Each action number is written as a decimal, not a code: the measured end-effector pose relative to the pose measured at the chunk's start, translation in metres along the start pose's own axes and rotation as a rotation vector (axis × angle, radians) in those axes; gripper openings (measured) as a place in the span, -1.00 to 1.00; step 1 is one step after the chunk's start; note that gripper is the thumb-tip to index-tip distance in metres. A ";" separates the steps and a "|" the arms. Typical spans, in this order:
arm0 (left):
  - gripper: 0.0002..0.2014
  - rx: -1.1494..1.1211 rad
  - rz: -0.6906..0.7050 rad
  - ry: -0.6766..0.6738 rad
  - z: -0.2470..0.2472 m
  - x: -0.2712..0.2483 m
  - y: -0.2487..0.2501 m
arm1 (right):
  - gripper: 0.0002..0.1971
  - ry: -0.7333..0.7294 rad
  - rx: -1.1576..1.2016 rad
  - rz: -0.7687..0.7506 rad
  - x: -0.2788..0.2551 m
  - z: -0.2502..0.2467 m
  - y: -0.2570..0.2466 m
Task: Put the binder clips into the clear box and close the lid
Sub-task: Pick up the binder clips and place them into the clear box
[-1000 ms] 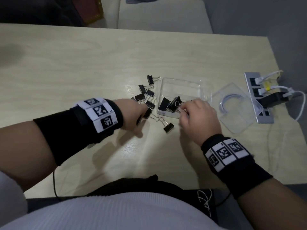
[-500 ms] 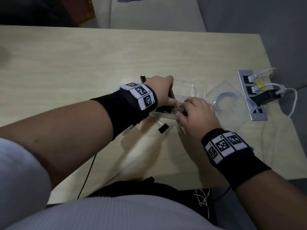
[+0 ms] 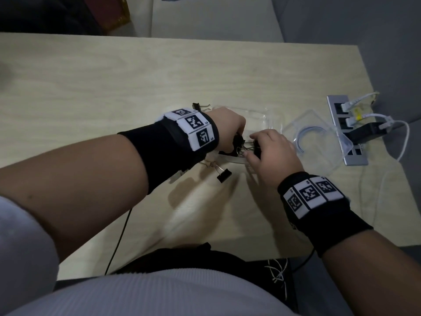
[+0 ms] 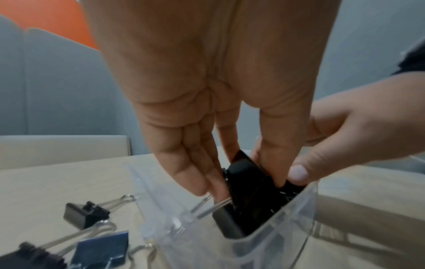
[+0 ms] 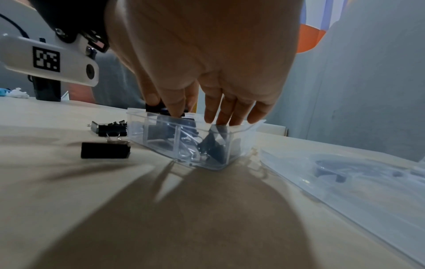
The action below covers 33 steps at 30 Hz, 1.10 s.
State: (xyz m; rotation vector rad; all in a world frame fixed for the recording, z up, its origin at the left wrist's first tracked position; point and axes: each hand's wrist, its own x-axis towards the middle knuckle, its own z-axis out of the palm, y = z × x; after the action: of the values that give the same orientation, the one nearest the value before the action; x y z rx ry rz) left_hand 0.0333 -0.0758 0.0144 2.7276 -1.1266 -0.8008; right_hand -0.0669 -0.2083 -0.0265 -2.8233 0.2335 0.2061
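Both hands meet over the clear box (image 3: 268, 119) near the surface's right edge. The left hand (image 4: 207, 102) pinches a black clip (image 4: 243, 174), lowering it inside; the right hand (image 3: 271, 156) pinches another at the near wall. More clips (image 4: 85, 214) wait left of the box, and the lid (image 3: 319, 142) lies just to its right, so it is not in the way.

- It looks like an office or a living room.
- A light wooden table (image 3: 114, 87) stands by a grey sofa (image 3: 216, 19).
- A power strip (image 3: 346, 131) with plugged cables lies on the table.
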 end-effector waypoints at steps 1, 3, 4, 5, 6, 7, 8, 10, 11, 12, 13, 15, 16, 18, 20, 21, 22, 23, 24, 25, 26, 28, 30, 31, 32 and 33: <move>-0.62 -0.030 0.000 -0.016 -0.001 -0.001 -0.003 | -0.57 -0.006 -0.005 0.005 0.001 0.000 0.000; -0.64 -0.093 0.003 -0.026 -0.004 -0.003 -0.008 | -0.56 -0.016 -0.008 0.017 0.001 -0.001 0.001; -0.66 -0.114 0.007 -0.016 -0.005 -0.004 -0.010 | -0.56 -0.020 -0.008 0.022 0.001 -0.001 0.001; -0.67 -0.127 0.015 -0.006 -0.008 -0.005 -0.012 | -0.56 -0.022 -0.008 0.027 0.001 -0.002 0.001; -0.67 -0.133 0.029 -0.001 -0.010 -0.006 -0.013 | -0.56 -0.025 -0.007 0.032 0.001 -0.002 0.001; -0.67 -0.127 0.045 -0.007 -0.012 -0.006 -0.015 | -0.56 -0.026 -0.005 0.037 0.001 -0.002 0.001; -0.66 -0.107 0.065 -0.023 -0.014 -0.006 -0.016 | -0.56 -0.028 -0.003 0.040 0.002 -0.002 0.001; -0.67 -0.020 0.116 -0.066 -0.016 -0.007 -0.017 | -0.56 -0.032 0.002 0.047 0.002 -0.002 0.001; -0.68 0.035 0.147 -0.085 -0.017 -0.007 -0.016 | -0.57 -0.034 0.005 0.051 0.003 -0.002 0.001; -0.68 0.095 0.182 -0.103 -0.017 -0.007 -0.015 | -0.57 -0.035 0.008 0.054 0.003 -0.001 0.002; -0.68 0.162 0.214 -0.121 -0.017 -0.007 -0.013 | -0.57 -0.039 0.011 0.057 0.003 -0.001 0.001; -0.69 0.278 0.280 -0.106 -0.015 -0.007 -0.011 | -0.57 -0.049 0.017 0.058 0.003 -0.001 0.001; -0.70 0.321 0.315 -0.078 -0.013 -0.006 -0.011 | -0.57 -0.054 0.021 0.058 0.003 -0.002 0.000; -0.72 0.406 0.358 -0.058 -0.007 -0.006 -0.012 | -0.57 -0.059 0.030 0.057 0.004 -0.002 -0.001; -0.70 0.415 0.357 -0.093 0.001 -0.005 -0.015 | -0.56 -0.060 0.038 0.065 0.004 -0.003 0.000; -0.69 0.378 0.345 -0.110 0.003 -0.006 -0.017 | -0.55 -0.060 0.042 0.068 0.003 -0.003 0.000; -0.69 0.322 0.327 -0.116 0.003 -0.007 -0.018 | -0.55 -0.058 0.047 0.069 0.003 -0.003 0.001; -0.69 0.262 0.295 -0.112 0.003 -0.008 -0.020 | -0.55 -0.055 0.050 0.069 0.003 -0.003 0.001; -0.70 0.194 0.264 -0.083 0.004 -0.009 -0.022 | -0.54 -0.052 0.051 0.066 0.003 -0.003 0.001; -0.73 0.131 0.234 -0.037 0.004 -0.009 -0.024 | -0.54 -0.050 0.052 0.062 0.003 -0.002 0.001; -0.75 0.078 0.212 0.017 0.004 -0.009 -0.025 | -0.55 -0.050 0.052 0.056 0.004 -0.002 0.001; -0.75 0.063 0.187 0.076 0.005 -0.008 -0.026 | -0.56 -0.056 0.051 0.041 0.004 -0.002 0.001; -0.68 0.129 0.175 0.067 0.008 -0.006 -0.026 | -0.58 -0.059 0.041 0.029 0.005 -0.002 0.000; -0.65 0.165 0.167 0.062 0.009 -0.005 -0.026 | -0.58 -0.059 0.035 0.024 0.005 -0.003 0.000; -0.64 0.192 0.158 0.066 0.011 -0.003 -0.024 | -0.57 -0.057 0.032 0.021 0.005 -0.002 -0.001; -0.63 0.210 0.146 0.075 0.013 -0.001 -0.023 | -0.57 -0.056 0.030 0.019 0.005 -0.002 -0.002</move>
State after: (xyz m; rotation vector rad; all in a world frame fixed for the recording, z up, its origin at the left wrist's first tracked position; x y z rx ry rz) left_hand 0.0405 -0.0567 -0.0026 2.7689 -1.4485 -0.5860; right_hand -0.0609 -0.2079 -0.0245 -2.7819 0.2484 0.2828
